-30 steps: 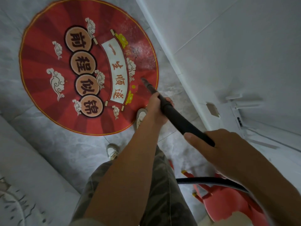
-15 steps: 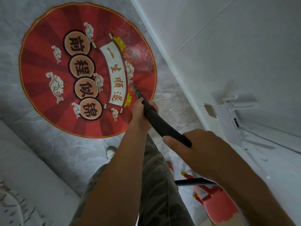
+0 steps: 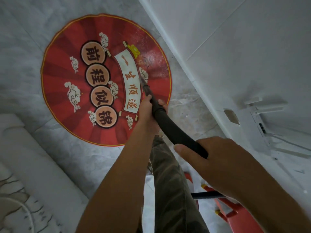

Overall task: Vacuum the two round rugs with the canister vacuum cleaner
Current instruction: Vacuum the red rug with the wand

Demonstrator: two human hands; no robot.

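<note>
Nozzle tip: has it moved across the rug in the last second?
Yes. The nozzle tip of the vacuum hose has travelled inward across the red rug, from near its wall-side edge to the right border of the white scroll banner.

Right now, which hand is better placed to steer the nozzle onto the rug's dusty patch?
Probably the left hand: it grips the hose just behind the nozzle, over the red rug. The right hand holds the hose farther back, nearer the body.

Grey marble-tile floor (image 3: 50,157), round red rug (image 3: 70,91) lying flat
</note>
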